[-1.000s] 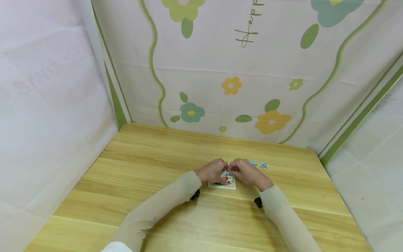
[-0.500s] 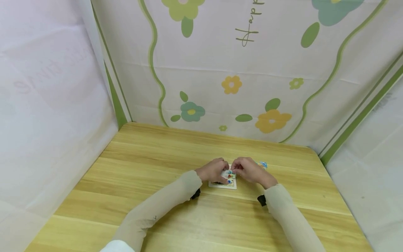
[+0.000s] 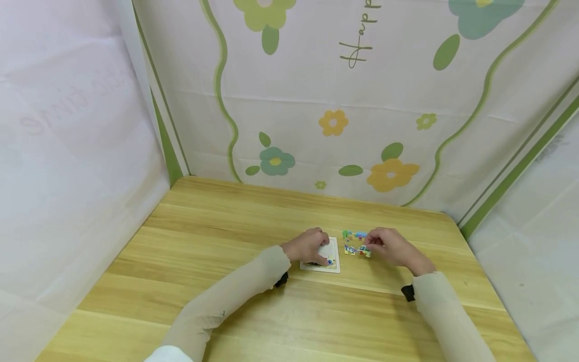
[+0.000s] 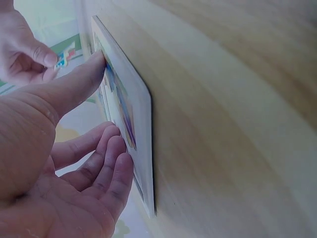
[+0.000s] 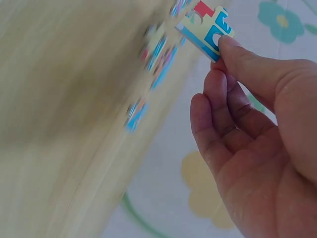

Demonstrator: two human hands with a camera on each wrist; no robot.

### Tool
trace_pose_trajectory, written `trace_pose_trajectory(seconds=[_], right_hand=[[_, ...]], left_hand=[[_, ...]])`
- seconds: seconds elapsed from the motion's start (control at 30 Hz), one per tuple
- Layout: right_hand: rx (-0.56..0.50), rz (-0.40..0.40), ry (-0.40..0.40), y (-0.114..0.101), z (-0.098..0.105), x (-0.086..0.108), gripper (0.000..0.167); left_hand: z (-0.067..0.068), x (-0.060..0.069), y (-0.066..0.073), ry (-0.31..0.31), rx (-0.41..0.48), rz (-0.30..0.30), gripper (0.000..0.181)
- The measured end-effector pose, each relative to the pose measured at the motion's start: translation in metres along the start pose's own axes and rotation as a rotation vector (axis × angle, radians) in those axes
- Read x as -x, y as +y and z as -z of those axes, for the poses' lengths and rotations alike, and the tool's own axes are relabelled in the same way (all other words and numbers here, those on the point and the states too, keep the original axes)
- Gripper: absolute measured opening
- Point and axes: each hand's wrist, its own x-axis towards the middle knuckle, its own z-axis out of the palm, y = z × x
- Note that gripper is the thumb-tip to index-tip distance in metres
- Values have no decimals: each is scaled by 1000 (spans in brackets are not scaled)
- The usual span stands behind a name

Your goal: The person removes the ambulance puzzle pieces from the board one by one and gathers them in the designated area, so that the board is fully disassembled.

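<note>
A white-bordered puzzle board lies on the table, a few coloured pieces set along its near side. My left hand rests on it; in the left wrist view the thumb and several loosely bent fingertips touch the board. To the right of the board, my right hand pinches a jigsaw piece between thumb and fingers. That piece is blue, cream and red, and it is held above the table. Part of the board is hidden under my left hand.
Several loose jigsaw pieces lie on the wooden table between the board and my right hand, some partly hidden by that hand. A flower-printed cloth hangs behind the table, with white cloth at both sides.
My right hand has moved right, away from the board, carrying a jigsaw piece. The spot on the board where that piece was now shows white. My left hand stays in place.
</note>
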Motion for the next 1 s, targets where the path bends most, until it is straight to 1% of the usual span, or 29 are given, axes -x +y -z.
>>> trace_pose_trajectory(seconds=[0.17, 0.27, 0.33, 0.47, 0.6, 0.73, 1.0], right_hand=[[3, -49, 16, 23, 13, 16, 8], [24, -79, 20, 33, 17, 20, 10], [41, -81, 17, 38, 19, 22, 11], [41, -90, 4, 43, 19, 20, 10], [27, -100, -15, 46, 14, 17, 10], [22, -113, -14, 50, 9, 12, 11], [15, -120, -14, 56, 4, 6, 8]], left_hand=[[0, 1, -1, -2, -10, -4, 60], [1, 1, -1, -4, -10, -3, 59], [2, 2, 0, -5, -5, 0, 59], [3, 2, 0, -4, 3, 6, 59], [2, 2, 1, -4, 4, 12, 59], [1, 2, 1, -5, 9, 19, 59], [0, 2, 3, 0, 6, 22, 59]])
